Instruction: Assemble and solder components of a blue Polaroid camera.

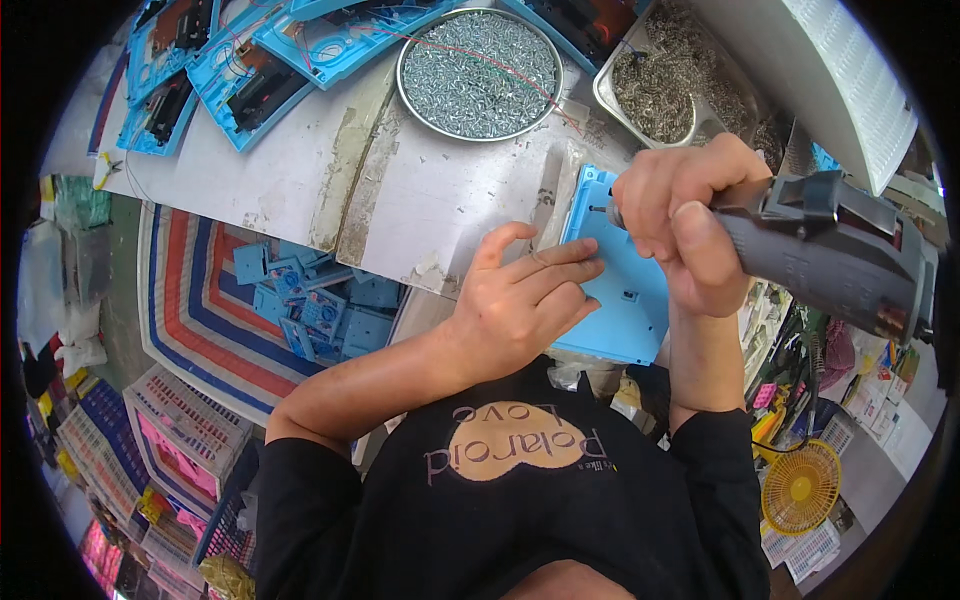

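Note:
A light-blue plastic panel (625,315) lies on the near edge of the worktable. My right hand (690,215) is wrapped round the dark grey body of an electric screwdriver (825,250). Its bit points left, with the tip at the panel's upper left part; whether it touches a screw is too small to tell. My left hand (535,290) rests over the panel's left edge, fingers stretched out and apart. Several of its fingertips lie on the panel.
A round metal tray of small silver screws (478,75) stands beyond the panel, beside a rectangular metal tray of darker screws (655,95). Blue casings with wires (250,95) crowd the far left. Below the table's left side, a striped-lined bin (195,290) holds blue plastic parts (320,312).

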Action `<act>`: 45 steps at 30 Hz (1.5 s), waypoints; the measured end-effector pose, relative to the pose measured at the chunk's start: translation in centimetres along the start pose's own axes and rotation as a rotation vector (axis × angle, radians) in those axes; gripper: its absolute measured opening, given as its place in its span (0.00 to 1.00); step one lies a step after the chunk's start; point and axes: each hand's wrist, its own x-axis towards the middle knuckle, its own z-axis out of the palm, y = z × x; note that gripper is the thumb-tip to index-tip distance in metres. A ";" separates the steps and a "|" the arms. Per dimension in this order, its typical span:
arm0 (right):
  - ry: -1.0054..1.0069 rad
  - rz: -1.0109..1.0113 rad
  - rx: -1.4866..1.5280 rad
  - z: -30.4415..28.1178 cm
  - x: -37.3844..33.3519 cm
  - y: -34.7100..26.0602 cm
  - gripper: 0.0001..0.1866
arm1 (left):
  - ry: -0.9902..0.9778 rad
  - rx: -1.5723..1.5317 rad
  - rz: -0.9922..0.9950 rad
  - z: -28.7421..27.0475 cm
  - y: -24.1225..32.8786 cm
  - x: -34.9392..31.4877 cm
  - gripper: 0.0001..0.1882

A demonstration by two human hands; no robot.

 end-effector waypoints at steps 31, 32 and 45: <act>-0.063 0.001 0.126 2.6 -4.5 -4.3 0.12 | 0.423 -0.202 -0.156 -4.3 -3.6 -1.4 0.09; -0.050 0.030 0.108 3.0 -4.6 -4.1 0.12 | 0.370 -0.233 -0.167 -4.3 -3.7 -1.8 0.11; -0.106 0.036 -0.116 4.1 -5.6 -2.2 0.13 | 0.102 -0.020 -0.089 -2.6 0.0 -3.3 0.10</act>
